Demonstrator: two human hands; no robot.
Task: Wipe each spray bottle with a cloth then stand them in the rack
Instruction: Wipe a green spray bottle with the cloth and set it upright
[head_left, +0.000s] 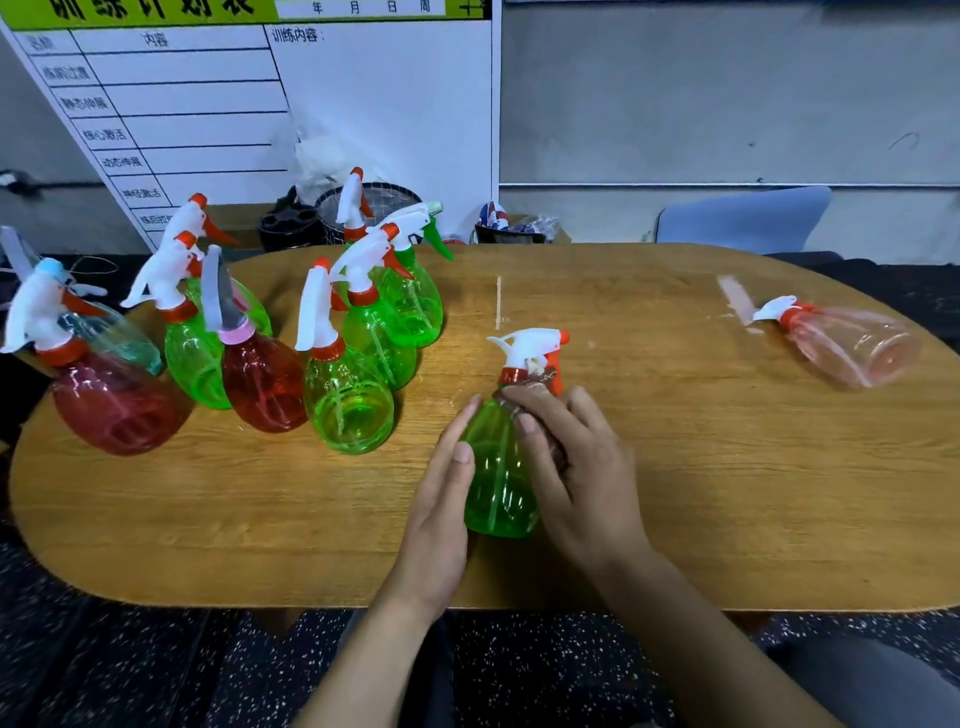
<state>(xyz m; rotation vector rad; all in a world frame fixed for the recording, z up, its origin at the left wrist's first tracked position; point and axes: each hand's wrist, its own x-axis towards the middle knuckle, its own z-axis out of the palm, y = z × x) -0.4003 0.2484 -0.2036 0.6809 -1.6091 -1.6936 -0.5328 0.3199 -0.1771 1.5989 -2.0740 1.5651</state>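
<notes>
A green spray bottle (496, 483) with a white and orange trigger head stands upright on the wooden table (701, 493) near its front middle. My left hand (439, 499) lies flat against the bottle's left side with straight fingers. My right hand (576, 467) reaches over the bottle's shoulder and neck and holds a small brownish cloth (541, 385) against it; most of the cloth is hidden under my fingers. A pale pink spray bottle (852, 345) lies on its side at the far right of the table.
Several green and red spray bottles (348, 400) stand bunched together on the table's left half. Behind the table are a black mesh basket (384, 195), a white board (363, 104) and a blue chair (743, 218).
</notes>
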